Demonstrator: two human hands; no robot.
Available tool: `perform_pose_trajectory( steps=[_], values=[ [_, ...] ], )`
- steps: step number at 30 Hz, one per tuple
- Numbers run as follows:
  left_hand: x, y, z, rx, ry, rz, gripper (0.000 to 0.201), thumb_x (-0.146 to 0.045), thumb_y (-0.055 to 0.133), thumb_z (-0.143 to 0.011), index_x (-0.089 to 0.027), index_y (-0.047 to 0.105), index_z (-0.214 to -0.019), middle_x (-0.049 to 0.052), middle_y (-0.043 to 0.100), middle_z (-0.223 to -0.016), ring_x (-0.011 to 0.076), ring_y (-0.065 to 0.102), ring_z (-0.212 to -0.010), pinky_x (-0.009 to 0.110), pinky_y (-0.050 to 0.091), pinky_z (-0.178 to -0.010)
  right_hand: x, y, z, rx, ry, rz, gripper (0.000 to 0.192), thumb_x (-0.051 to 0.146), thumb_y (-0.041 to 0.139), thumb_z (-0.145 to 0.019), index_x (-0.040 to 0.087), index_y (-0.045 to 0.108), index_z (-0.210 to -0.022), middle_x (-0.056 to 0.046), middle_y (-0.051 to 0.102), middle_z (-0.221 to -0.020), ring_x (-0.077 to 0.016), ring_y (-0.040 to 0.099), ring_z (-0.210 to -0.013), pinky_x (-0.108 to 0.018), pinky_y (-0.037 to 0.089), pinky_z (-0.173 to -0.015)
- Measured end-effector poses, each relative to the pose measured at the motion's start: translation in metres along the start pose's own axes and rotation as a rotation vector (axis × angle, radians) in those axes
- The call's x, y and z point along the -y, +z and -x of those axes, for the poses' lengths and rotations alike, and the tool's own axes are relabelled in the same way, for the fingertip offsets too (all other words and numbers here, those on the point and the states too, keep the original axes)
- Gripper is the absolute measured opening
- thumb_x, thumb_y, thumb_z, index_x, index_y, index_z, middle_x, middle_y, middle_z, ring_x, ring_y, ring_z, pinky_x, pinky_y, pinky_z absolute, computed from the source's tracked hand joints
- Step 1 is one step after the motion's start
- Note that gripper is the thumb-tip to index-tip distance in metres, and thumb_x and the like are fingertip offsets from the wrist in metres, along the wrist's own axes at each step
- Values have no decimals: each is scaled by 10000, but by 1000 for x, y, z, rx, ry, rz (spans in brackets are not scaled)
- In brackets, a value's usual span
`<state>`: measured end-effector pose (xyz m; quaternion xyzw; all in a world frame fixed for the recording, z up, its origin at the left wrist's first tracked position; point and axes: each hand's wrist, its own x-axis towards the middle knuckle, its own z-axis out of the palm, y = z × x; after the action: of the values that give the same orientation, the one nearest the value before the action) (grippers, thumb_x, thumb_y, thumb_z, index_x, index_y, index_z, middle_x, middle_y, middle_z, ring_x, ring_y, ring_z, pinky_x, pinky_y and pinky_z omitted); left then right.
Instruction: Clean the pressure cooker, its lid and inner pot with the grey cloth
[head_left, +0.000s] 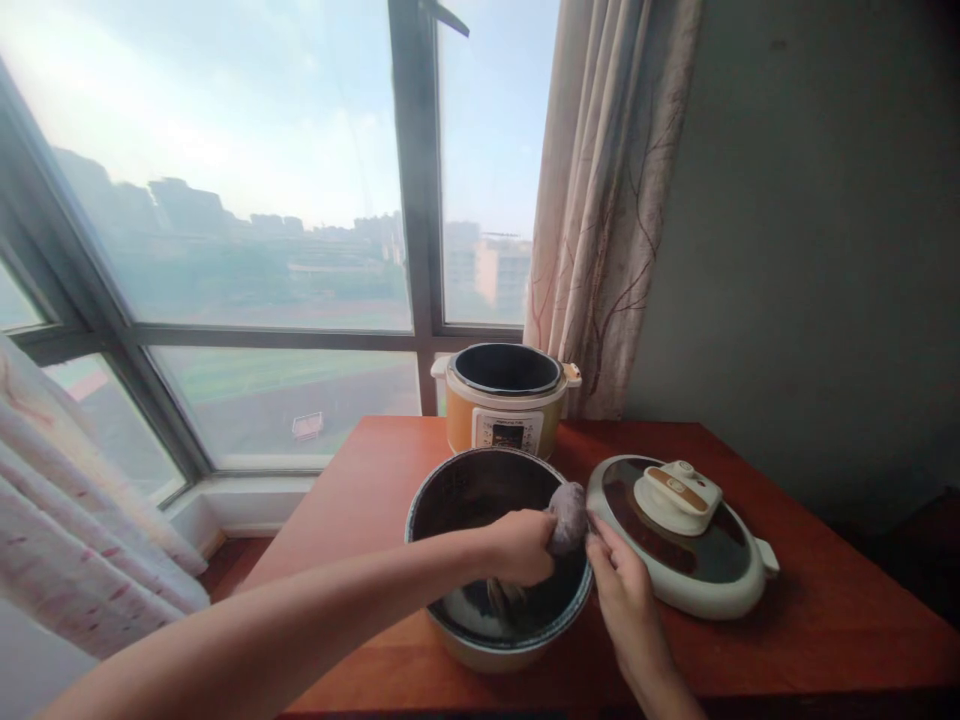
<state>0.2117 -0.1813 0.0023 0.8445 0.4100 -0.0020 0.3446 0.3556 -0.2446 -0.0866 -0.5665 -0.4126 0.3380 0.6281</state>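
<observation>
The pot (pixel 493 656) stood upright on the counter (pixel 341 510), its open mouth facing up, and served as the clock-face center for the directions below. The cloth (pixel 568 520), grey and bunched, was located at the pot's 2 o'clock rim. The left hand (pixel 523 548) reached across the mouth from 8 o'clock, was closed into a fist, and had hold of the cloth. The right hand (pixel 621 585) was positioned at 3 o'clock with its fingers partly curled at the rim, beside the cloth; whether it gripped the rim, the cloth or both could not be determined. The cooker (pixel 463 422) was at 12 o'clock, uncovered, with its panel (pixel 508 433) facing the pot. The lid (pixel 712 552) lay flat on the counter at 3 o'clock, just beside the pot, handle (pixel 679 492) side up. The window (pixel 277 250) was at 11 o'clock and the curtain (pixel 600 210) at 1 o'clock.
</observation>
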Motion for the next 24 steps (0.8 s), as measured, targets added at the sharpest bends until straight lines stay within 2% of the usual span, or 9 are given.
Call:
perform_pose_trajectory(
  steps=[2,4,7,9,11,14,18,21,24],
  values=[
    [-8,-7,10,149,112,-379,386,-99,626,-663,-92,738,-1033,202,753,-947,348,717,-870,374,537,-695,2,-3,-10,-23,24,-17,546,514,673,-779,145,748,-1175,-154,698,-1276,-341,623,-1225,-437,480,-1057],
    [-13,-15,19,298,201,-569,381,-109,606,-688,-59,752,-1037,228,758,-893,345,719,-781,366,514,-611,5,-7,-20,4,85,-59,543,512,708,-747,154,755,-1153,-144,720,-1237,-338,641,-1199,-434,491,-1041],
    [-13,-23,29,469,324,-660,389,-107,596,-681,-94,767,-1031,191,768,-837,314,703,-704,354,481,-572,11,-10,-32,113,199,-166,556,501,751,-717,153,744,-1151,-126,759,-1141,-319,680,-1129,-405,519,-990],
    [-9,-24,32,486,350,-656,355,-108,613,-654,-149,783,-962,147,766,-777,299,688,-663,351,475,-573,16,-8,-38,162,241,-223,593,492,776,-700,146,722,-1177,-117,774,-1079,-304,712,-1040,-385,546,-915],
    [-4,-23,34,442,325,-615,313,-111,625,-636,-176,788,-895,129,751,-720,291,670,-618,350,465,-555,19,-2,-43,170,250,-251,629,489,792,-691,136,695,-1203,-109,784,-1012,-286,734,-926,-363,559,-817],
    [2,-17,34,356,265,-521,335,-127,608,-648,-164,789,-928,151,736,-706,299,655,-593,361,453,-532,20,6,-50,100,252,-266,594,496,805,-671,131,704,-1129,-93,785,-918,-268,734,-827,-344,552,-747],
    [8,-6,31,209,177,-293,355,-182,587,-691,-191,768,-997,126,739,-795,301,678,-718,365,485,-623,14,3,-42,17,213,-237,545,559,764,-698,158,729,-1065,-82,778,-950,-283,722,-893,-370,558,-801],
    [13,5,23,144,18,84,312,-229,619,-688,-200,744,-972,52,719,-842,252,655,-788,325,491,-686,10,-6,-15,-40,164,-181,607,608,742,-720,162,712,-1131,-85,765,-992,-276,707,-929,-357,559,-829],
    [13,15,12,42,-161,585,294,-220,646,-668,-169,720,-948,12,681,-794,196,619,-749,288,483,-702,12,-7,24,-23,181,-103,802,666,709,-743,140,605,-1339,-33,705,-716,-206,641,-617,-285,523,-555]
  ],
)
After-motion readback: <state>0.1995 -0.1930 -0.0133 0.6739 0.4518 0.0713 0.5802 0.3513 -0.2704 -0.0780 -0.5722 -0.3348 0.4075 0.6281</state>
